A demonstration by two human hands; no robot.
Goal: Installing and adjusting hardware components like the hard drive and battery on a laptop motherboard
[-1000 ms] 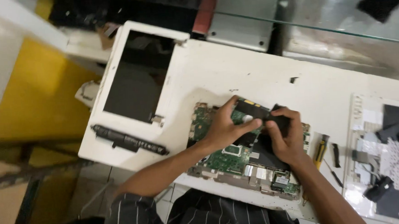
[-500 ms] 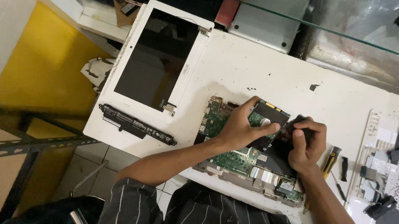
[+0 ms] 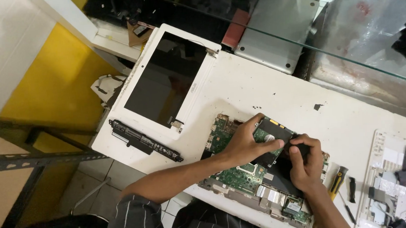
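In front of you lies a white-topped bench [image 3: 266,92] with a few dark marks. At its far left corner rests a white-framed laptop screen panel [image 3: 164,79], dark glass facing up. Just beside its near edge, a long black battery bar [image 3: 144,140] lies along the bench's left edge. To your right sit a yellow-and-black screwdriver [image 3: 337,182] and a white laptop base shell [image 3: 396,182] carrying dark parts. Beyond the bench, under a glass shelf, rests a closed silver laptop [image 3: 277,29]. A yellow wall panel [image 3: 48,85] stands at left.
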